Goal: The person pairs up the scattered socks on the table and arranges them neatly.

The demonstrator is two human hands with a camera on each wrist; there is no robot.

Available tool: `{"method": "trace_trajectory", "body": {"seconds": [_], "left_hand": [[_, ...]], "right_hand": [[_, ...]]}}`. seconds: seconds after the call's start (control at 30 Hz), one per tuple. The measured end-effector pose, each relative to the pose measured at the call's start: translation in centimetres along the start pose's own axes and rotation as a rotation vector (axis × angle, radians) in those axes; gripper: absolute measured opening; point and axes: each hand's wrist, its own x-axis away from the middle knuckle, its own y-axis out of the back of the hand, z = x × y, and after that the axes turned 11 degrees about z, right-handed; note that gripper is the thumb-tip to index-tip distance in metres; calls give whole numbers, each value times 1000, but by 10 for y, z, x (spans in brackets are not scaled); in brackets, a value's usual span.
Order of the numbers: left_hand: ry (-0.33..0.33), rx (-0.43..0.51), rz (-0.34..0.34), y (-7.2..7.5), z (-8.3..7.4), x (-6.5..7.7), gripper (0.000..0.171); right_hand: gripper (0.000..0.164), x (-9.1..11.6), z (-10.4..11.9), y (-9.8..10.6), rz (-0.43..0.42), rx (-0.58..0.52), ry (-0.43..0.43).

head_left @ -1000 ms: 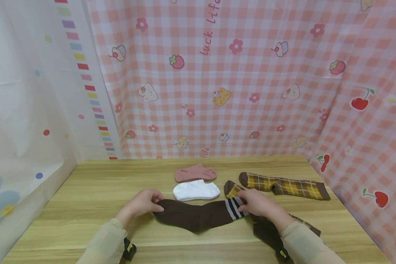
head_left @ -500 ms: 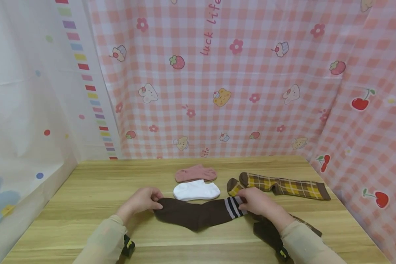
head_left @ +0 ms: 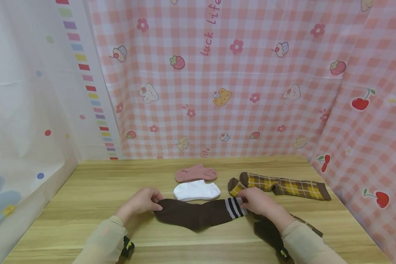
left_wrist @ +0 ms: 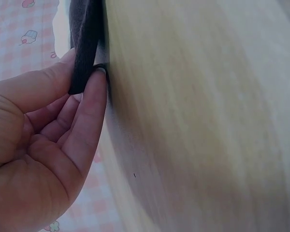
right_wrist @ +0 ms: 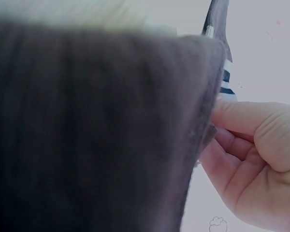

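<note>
A dark brown sock [head_left: 198,215] with pale and black stripes at its cuff stretches sideways between both hands, close over the table. At its toe, the left hand [head_left: 145,201] pinches the fabric between thumb and fingers; the left wrist view shows this dark edge [left_wrist: 84,48] in the grip. My right hand [head_left: 259,201] pinches the striped cuff at the other end. Beneath the right wrist lies another dark piece of fabric [head_left: 267,233], partly hidden by the arm. It fills much of the right wrist view as a blurred dark surface [right_wrist: 96,130].
Behind the brown sock lie a white ankle sock [head_left: 196,190] and pink socks [head_left: 196,173]. A brown and yellow plaid sock [head_left: 287,185] lies at the back right; a second plaid toe [head_left: 235,187] shows beside the right hand. The wooden table [head_left: 95,183] meets patterned curtains.
Both hands keep their hold on the brown sock and have barely moved. The plaid toe beside the right hand has shifted slightly to the right.
</note>
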Motion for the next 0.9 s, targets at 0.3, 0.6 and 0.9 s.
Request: {"method": "trace_trajectory", "body": {"seconds": [0.3,0.6,0.9], "left_hand": [[-67,-159,-38,5,-1,5,18],[-45,-272,-135,9,0,13,16],[-15,-293,-202,7,-10,21,19]], "right_hand": [[23,4,-1,0,-12,-3,-31],[27,19,-6,15,-23,-138,-46],[24,41,-14,31,-38,-228,-71]]}}
